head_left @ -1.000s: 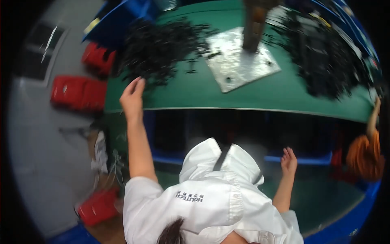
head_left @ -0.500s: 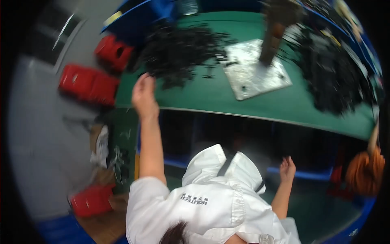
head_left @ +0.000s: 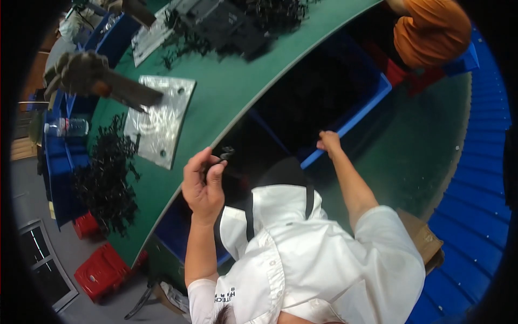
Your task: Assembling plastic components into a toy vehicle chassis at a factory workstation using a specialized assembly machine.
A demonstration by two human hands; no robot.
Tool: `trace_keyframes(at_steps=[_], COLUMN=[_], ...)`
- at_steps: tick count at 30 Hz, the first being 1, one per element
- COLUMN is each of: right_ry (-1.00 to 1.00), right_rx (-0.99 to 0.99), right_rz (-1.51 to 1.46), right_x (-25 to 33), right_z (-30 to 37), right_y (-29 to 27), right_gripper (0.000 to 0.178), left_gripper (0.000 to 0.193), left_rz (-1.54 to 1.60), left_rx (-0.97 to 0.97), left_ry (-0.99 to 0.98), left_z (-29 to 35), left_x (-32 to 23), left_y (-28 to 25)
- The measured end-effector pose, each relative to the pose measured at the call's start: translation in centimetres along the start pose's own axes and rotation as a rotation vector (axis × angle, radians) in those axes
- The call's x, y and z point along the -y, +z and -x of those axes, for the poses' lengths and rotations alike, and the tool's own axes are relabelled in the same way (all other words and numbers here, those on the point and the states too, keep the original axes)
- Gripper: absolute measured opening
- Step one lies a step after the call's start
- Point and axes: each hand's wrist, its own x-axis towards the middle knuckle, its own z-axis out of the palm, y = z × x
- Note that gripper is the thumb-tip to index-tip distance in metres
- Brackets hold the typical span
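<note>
My left hand (head_left: pixel 200 188) is raised beside the green table's near edge, its fingers pinched round a small black plastic piece (head_left: pixel 227 153). The piece's exact kind is too small to make out. Lower and to the right, my right hand (head_left: pixel 328 142) has its fingers curled at the rim of a blue bin (head_left: pixel 353 120) below table level. The bin's inside is dark. A loose pile of black plastic parts (head_left: pixel 110 178) lies on the green table (head_left: pixel 216 102), left of a silvery metal plate (head_left: pixel 181 116) with holes.
A brown upright tool (head_left: pixel 127 92) stands over the plate. Farther along the table lie more black parts (head_left: pixel 232 27). A person in an orange sleeve (head_left: pixel 434 32) is at the upper right. Red stools (head_left: pixel 102 272) stand at lower left, and a cardboard box (head_left: pixel 423 243) behind my right arm.
My view has swung to the right. My left hand has come away from the pile's edge and now shows a black piece in its fingers. My right hand has reached the blue bin's rim.
</note>
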Motion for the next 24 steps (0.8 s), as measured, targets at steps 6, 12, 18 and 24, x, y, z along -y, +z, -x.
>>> trace_keyframes(at_steps=[6, 12, 18, 24], right_ry=[-0.468, -1.470, -1.641, -1.550], right_rx=[-0.042, -0.225, -0.352, -0.494], right_rz=[-0.215, -0.034, 0.507, 0.779], right_x=[9.4, 26.5, 33.0, 34.7], right_z=[6.4, 16.3, 15.6, 14.9], right_y=[2.3, 7.8, 14.5, 16.9], right_gripper=[0.021, 0.028, 0.067, 0.072], left_gripper=[0.035, 0.023, 0.034, 0.018], left_rz=[0.031, 0.336, 0.443, 0.378], left_rx=[0.092, 0.194, 0.191, 0.127], left_ry=[-0.112, -0.509, -0.647, -0.694], left_z=[-2.1, 0.5, 3.7, 6.0], left_x=[1.3, 0.3, 0.8, 1.4], left_y=[2.9, 3.7, 3.2, 1.0])
